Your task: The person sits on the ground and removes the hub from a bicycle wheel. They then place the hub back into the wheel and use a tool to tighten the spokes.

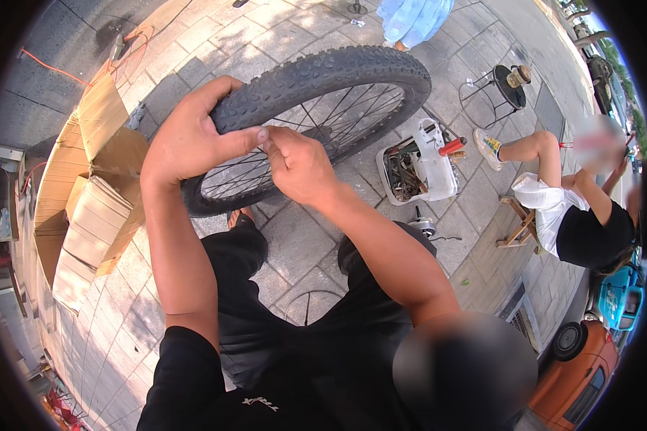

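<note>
A bicycle wheel with a knobby black tyre (327,70) and dark spokes leans up in front of me. My left hand (187,140) is closed round the near left part of the tyre, fingers over the outer tread and thumb along the inner side. Close beside that thumb, my right hand (300,167) is curled into a pinch at the inner edge of the wheel. Its fingertips almost meet the left thumb tip. Whatever lies between the right fingers is hidden. Part of the rim is covered by both hands.
An opened cardboard box (97,237) stands at left. To the right are a white container of tools (442,183), a red handle (452,146) at it, a metal part (423,224) and a round black stool (509,90). Another person (589,223) sits on a wooden stool (514,223).
</note>
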Action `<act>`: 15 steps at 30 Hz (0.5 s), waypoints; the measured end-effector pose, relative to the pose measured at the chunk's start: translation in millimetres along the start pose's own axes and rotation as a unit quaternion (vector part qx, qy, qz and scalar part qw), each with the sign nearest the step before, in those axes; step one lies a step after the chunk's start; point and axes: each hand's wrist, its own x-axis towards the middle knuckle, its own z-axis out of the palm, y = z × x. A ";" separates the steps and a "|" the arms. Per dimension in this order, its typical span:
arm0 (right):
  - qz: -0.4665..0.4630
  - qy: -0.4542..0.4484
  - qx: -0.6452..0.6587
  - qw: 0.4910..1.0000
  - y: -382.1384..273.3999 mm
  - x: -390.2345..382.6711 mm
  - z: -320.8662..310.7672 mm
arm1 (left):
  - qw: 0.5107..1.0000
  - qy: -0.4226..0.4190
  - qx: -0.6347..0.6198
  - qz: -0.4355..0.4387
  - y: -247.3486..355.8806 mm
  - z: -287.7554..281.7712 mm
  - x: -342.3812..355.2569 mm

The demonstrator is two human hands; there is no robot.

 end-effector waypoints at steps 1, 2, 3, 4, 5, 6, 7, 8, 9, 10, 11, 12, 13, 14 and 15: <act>-0.007 0.005 0.004 1.000 0.2 1.1 1.5 | 1.000 0.003 0.015 0.012 1.0 -0.9 -0.9; 0.000 -0.005 -0.004 1.000 -0.5 1.0 -1.1 | 0.999 0.006 0.030 0.024 3.0 -1.2 -1.4; -0.001 -0.010 -0.011 1.000 1.7 1.2 -3.1 | 0.998 0.007 0.046 0.035 4.2 0.2 -1.4; 0.001 -0.013 -0.014 1.000 0.8 1.1 -4.5 | 0.997 0.000 0.080 0.010 13.8 -2.0 -4.2; 0.002 -0.017 -0.016 1.000 -0.3 0.8 -5.3 | 0.994 0.005 0.111 0.011 17.5 -3.0 -9.0; -0.004 -0.015 -0.016 1.000 -0.6 -1.0 -5.5 | 0.989 0.005 0.144 0.016 20.1 -3.7 -12.0; -0.011 -0.010 -0.018 1.000 -0.7 -0.7 -5.7 | 0.984 0.003 0.177 0.025 22.5 -5.8 -13.2; -0.018 -0.004 -0.020 1.000 -1.2 0.1 -4.9 | 0.983 0.000 0.183 -0.002 23.9 -7.3 -16.3; -0.017 -0.004 -0.019 1.000 -0.9 -0.4 -4.7 | 0.984 0.005 0.180 -0.012 23.7 -6.7 -19.0; -0.016 -0.003 -0.019 1.000 -0.6 -0.1 -4.1 | 0.984 0.010 0.176 -0.020 23.2 -6.1 -21.0; -0.014 -0.001 -0.019 1.000 -0.8 0.2 -3.7 | 0.984 0.014 0.173 -0.028 22.5 -5.9 -22.1; -0.016 0.005 -0.018 1.000 -1.8 1.5 -4.6 | 0.985 0.010 0.168 -0.044 21.9 -6.3 -21.4; -0.008 0.002 -0.020 1.000 -2.5 1.7 -5.5 | 0.985 0.014 0.164 -0.044 21.3 -5.2 -21.5; -0.001 -0.001 -0.022 1.000 -3.1 1.7 -6.2 | 0.986 0.018 0.160 -0.044 20.8 -3.3 -21.5; 0.008 -0.004 -0.028 1.000 -1.9 1.6 -8.2 | 0.987 0.021 0.152 -0.041 19.7 0.5 -19.6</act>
